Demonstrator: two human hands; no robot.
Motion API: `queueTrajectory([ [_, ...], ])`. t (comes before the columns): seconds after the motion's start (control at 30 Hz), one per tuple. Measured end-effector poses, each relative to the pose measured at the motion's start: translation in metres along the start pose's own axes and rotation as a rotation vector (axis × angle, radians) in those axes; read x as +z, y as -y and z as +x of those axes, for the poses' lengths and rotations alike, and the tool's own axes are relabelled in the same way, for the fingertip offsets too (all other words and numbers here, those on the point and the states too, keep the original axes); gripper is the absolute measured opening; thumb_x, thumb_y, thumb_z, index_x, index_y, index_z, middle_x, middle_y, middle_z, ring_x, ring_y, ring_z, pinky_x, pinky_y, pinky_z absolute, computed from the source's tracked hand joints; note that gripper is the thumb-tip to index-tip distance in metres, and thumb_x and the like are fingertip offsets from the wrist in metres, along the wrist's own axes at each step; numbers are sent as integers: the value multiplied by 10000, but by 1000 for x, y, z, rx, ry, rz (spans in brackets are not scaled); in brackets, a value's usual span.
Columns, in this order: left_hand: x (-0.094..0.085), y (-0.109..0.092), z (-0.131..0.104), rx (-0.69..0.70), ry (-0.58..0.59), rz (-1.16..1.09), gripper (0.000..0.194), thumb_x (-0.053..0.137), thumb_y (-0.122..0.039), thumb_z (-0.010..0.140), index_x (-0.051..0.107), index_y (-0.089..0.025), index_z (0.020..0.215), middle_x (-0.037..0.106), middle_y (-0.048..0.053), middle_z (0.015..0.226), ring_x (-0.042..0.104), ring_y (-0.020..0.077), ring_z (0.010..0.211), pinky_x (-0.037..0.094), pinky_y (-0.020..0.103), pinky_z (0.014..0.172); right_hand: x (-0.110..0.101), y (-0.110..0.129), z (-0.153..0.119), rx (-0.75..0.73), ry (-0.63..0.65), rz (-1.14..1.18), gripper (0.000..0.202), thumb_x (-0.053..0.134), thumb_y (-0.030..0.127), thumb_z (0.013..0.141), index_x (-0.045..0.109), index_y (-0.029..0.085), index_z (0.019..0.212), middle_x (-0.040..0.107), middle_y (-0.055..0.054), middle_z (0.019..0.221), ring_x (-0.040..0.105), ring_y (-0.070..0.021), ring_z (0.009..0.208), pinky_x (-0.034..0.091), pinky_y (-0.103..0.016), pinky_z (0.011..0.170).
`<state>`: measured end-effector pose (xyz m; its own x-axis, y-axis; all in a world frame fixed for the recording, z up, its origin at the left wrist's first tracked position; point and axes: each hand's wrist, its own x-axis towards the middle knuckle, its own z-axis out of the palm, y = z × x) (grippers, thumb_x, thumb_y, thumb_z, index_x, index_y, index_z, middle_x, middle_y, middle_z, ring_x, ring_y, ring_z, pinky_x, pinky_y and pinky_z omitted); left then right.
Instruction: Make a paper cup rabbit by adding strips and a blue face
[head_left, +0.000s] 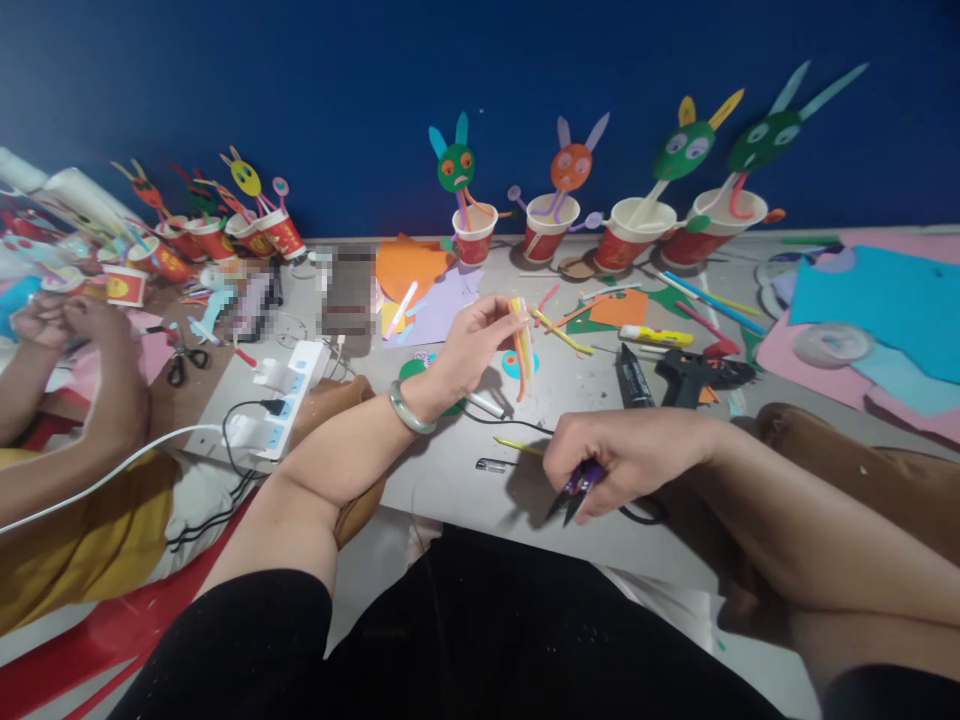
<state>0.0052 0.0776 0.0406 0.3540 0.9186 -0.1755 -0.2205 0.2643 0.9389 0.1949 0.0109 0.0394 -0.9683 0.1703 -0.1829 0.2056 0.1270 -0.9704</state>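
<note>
Left hand pinches coloured strips, near-upright, mostly below fingertips; right hand grips scissors, blades wearer-ward.

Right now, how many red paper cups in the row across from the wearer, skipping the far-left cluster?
4, along the blue wall: first cup beyond the left hand, then rightward the second cup, third cup and rightmost cup. Any behind them could be hidden.
</note>
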Motion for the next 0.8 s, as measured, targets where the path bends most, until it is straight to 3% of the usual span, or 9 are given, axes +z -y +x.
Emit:
queueTrajectory([
  [0.1,1,-2,-2,0,-8,11,172,661,-87,947,599,-180,815,633,-62,728,582,41,647,502,179,689,1,1,0,15,77,12,374,745,321,946,777,124,1263,795,-108,1077,718,-167,965,527,-247,813],
  [0.17,2,-2,-2,8,-15,15,176,661,-91,949,597,-182,812,617,-65,714,572,44,640,495,182,680,2,1,0,31,34,20,284,757,339,935,800,121,1112,763,-51,879,662,-120,766,488,-213,689],
  [0.27,0,0,-1,37,-17,20,158,670,-96,945,607,-182,828,609,-64,717,574,49,651,500,192,696,2,3,-1,-4,-143,-12,309,773,397,931,704,143,769,527,59,591,404,-57,542,328,-198,522],
  [0.37,-3,4,2,88,-16,47,131,712,-120,931,625,-182,857,615,-64,732,578,54,663,496,200,698,-1,9,-4,-40,-318,-73,246,742,398,949,754,154,917,669,-5,760,548,-92,675,434,-213,627],
  [0.43,-5,5,3,118,-18,65,135,746,-147,920,630,-183,863,619,-65,734,568,59,655,496,211,688,-2,11,-4,-33,-353,-107,258,733,417,959,764,163,988,700,-32,821,591,-117,737,469,-237,675],
  [0.53,-6,6,4,140,-39,84,183,781,-178,909,613,-184,836,611,-67,722,558,62,643,498,221,680,-2,10,-2,-33,-344,-140,383,739,469,967,600,195,738,480,51,618,392,-87,588,342,-236,559],
  [0.63,-6,6,4,152,-45,90,203,788,-194,906,604,-184,823,603,-69,718,555,55,636,497,212,665,1,7,1,-54,-345,-165,483,707,410,981,392,227,664,301,81,602,250,-86,584,250,-252,541],
  [0.7,-5,6,3,158,-38,80,184,765,-174,914,606,-180,823,600,-71,709,550,50,629,495,202,654,2,6,1,-72,-381,-186,410,703,315,948,403,227,683,348,74,624,292,-87,602,274,-250,563],
  [0.8,-4,5,2,167,-35,64,167,743,-140,916,608,-176,825,608,-72,700,550,44,624,490,188,647,3,8,1,-92,-491,-193,126,737,244,886,617,203,889,659,-8,861,565,-122,782,436,-247,704],
])
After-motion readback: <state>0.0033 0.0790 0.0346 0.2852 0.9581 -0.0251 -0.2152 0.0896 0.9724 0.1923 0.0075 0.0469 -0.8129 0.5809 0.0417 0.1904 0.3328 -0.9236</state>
